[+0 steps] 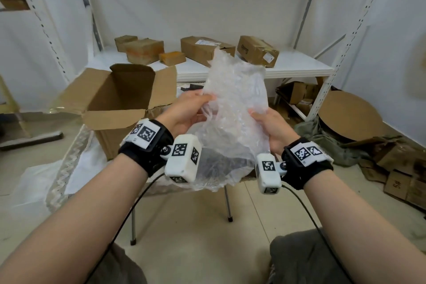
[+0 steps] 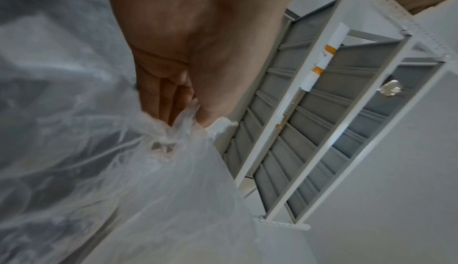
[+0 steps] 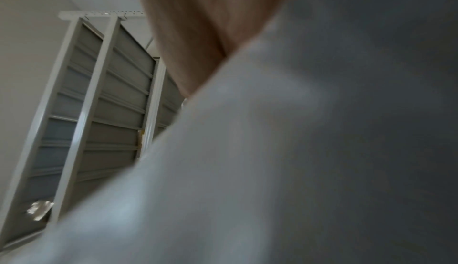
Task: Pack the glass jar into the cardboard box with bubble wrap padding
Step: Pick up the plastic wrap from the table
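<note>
I hold a crumpled sheet of clear bubble wrap (image 1: 235, 108) upright in front of me with both hands. My left hand (image 1: 189, 110) pinches its left edge between thumb and fingers; the left wrist view shows the bubble wrap (image 2: 153, 170) bunched at my left hand's fingertips (image 2: 173, 115). My right hand (image 1: 269, 127) grips the right edge, thumb on the front. The right wrist view is mostly filled by blurred bubble wrap (image 3: 272, 170). An open cardboard box (image 1: 115, 104) with raised flaps stands to the left behind the hands. No glass jar shows in any view.
A white shelf (image 1: 230, 67) behind holds several closed cardboard boxes (image 1: 207, 49). Flattened cardboard and a round cardboard disc (image 1: 350, 115) lie at the right. More plastic sheeting (image 1: 69, 168) is spread under the open box on a small metal-legged table (image 1: 227, 203).
</note>
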